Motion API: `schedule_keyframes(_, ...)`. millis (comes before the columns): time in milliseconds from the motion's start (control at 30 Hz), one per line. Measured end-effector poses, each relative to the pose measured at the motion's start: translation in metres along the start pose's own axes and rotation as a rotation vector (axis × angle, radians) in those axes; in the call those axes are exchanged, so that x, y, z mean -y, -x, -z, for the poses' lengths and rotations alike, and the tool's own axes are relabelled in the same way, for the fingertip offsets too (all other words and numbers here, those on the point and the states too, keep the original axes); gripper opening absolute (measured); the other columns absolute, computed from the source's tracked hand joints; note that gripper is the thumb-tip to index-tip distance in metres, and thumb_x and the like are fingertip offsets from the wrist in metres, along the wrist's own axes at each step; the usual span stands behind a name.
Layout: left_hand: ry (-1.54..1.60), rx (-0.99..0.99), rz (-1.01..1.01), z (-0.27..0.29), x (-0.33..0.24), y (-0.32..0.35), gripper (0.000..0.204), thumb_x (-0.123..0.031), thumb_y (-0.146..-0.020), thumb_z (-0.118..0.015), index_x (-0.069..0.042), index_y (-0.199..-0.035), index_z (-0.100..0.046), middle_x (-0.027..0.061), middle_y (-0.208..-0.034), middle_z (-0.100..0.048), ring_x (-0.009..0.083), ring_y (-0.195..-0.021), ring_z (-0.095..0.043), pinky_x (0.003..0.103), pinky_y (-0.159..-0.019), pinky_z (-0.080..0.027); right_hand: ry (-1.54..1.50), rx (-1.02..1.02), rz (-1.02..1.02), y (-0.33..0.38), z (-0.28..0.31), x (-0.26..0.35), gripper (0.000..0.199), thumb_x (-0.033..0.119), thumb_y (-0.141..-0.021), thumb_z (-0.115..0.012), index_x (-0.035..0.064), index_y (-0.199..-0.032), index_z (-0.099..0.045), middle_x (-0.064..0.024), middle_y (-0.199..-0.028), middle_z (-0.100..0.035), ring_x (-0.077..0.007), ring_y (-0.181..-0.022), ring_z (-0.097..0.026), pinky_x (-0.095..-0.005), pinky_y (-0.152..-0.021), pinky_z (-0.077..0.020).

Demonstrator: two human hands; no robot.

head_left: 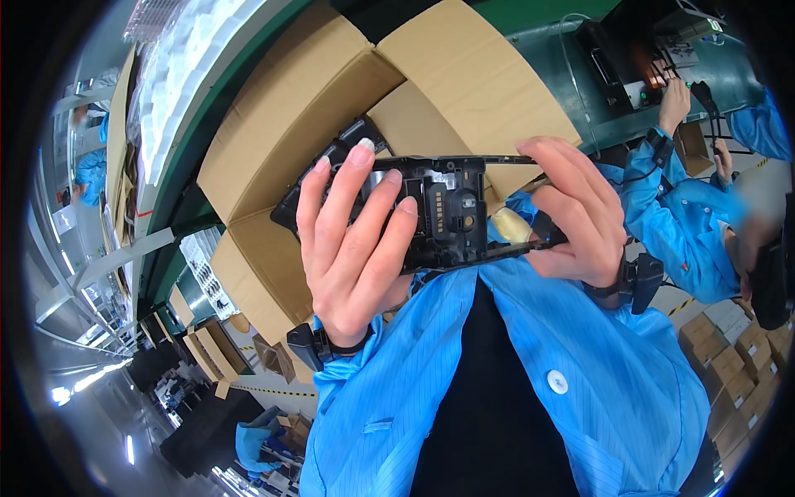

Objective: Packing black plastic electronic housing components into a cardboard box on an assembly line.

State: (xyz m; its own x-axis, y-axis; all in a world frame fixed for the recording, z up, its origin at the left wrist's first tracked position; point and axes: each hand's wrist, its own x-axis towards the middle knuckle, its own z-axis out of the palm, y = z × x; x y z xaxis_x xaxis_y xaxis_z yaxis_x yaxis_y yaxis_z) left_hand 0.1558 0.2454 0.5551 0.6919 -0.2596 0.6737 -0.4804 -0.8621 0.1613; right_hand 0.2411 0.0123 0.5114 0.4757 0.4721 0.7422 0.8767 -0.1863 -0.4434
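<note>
Black plastic frame, flat thin panel with moulded ribs and a cut-out module near the middle, held up in the air at chest height, over an open cardboard box. Left hand wraps it from the front, fingers spread across the face, tips on the top edge. Right hand grips the right end, fingers curled over the top edge, thumb underneath, pinching it. Looks light and stiff but thin, likely to flex or snap at the ribs; smooth plastic, a bit slippery. Best held by the outer edges, as now, off the centre module. Left part of the frame hidden behind the left hand; lower edge partly behind the blue sleeves. Second dark piece behind, unclear if separate or the same part. Another person in a blue coat at right, working at a green bench; their device is too small to make out.
</note>
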Motion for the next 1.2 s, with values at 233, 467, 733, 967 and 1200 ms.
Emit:
schedule_keyframes(233,0.072,0.008,0.045,0.000,0.005,0.000,0.032,-0.001,-0.069,-0.072,0.006,-0.100,-0.070,0.0224,-0.104,-0.073,0.0461,-0.118,-0.065,0.063,-0.103,-0.046,-0.072,0.171,-0.037,-0.005,0.001,0.015,0.049,0.013,-0.069,-0.074,0.0227,-0.118,-0.077,-0.0316,-0.129,-0.059,-0.0450,-0.113,-0.064,-0.0513,-0.092,-0.0541)
schedule_keyframes(467,0.139,0.100,0.055,0.002,0.010,-0.001,0.048,-0.001,-0.051,-0.070,0.012,-0.098,-0.068,0.0278,-0.099,-0.072,0.0545,-0.118,-0.062,0.067,-0.102,-0.043,-0.152,0.283,-0.014,-0.011,0.005,0.012,0.044,0.018,-0.076,-0.070,0.0247,-0.119,-0.076,-0.0320,-0.135,-0.054,-0.0441,-0.118,-0.060,-0.0512,-0.095,-0.0521)
schedule_keyframes(733,0.132,0.090,0.055,0.001,0.010,0.001,0.049,0.001,-0.051,-0.073,0.012,-0.098,-0.068,0.0278,-0.101,-0.072,0.0540,-0.118,-0.062,0.066,-0.102,-0.044,-0.142,0.308,-0.004,-0.013,0.005,0.012,0.045,0.018,-0.078,-0.070,0.0245,-0.122,-0.075,-0.0310,-0.137,-0.053,-0.0435,-0.118,-0.059,-0.0503,-0.097,-0.0512)
schedule_keyframes(967,0.124,0.097,0.081,0.001,0.008,-0.003,0.045,0.002,-0.054,-0.076,0.012,-0.098,-0.068,0.0270,-0.101,-0.072,0.0533,-0.118,-0.063,0.066,-0.102,-0.044,-0.116,0.321,-0.006,-0.010,0.005,0.012,0.050,0.013,-0.076,-0.068,0.0253,-0.124,-0.074,-0.0311,-0.138,-0.052,-0.0443,-0.119,-0.058,-0.0499,-0.096,-0.0515)
schedule_keyframes(1200,0.131,0.093,0.083,0.004,0.005,-0.003,0.045,0.000,-0.055,-0.077,0.013,-0.097,-0.068,0.0269,-0.101,-0.072,0.0535,-0.118,-0.063,0.066,-0.102,-0.044,-0.133,0.300,-0.010,-0.009,0.003,0.014,0.051,0.011,-0.076,-0.068,0.0254,-0.124,-0.073,-0.0315,-0.138,-0.053,-0.0448,-0.117,-0.059,-0.0504,-0.095,-0.0515)
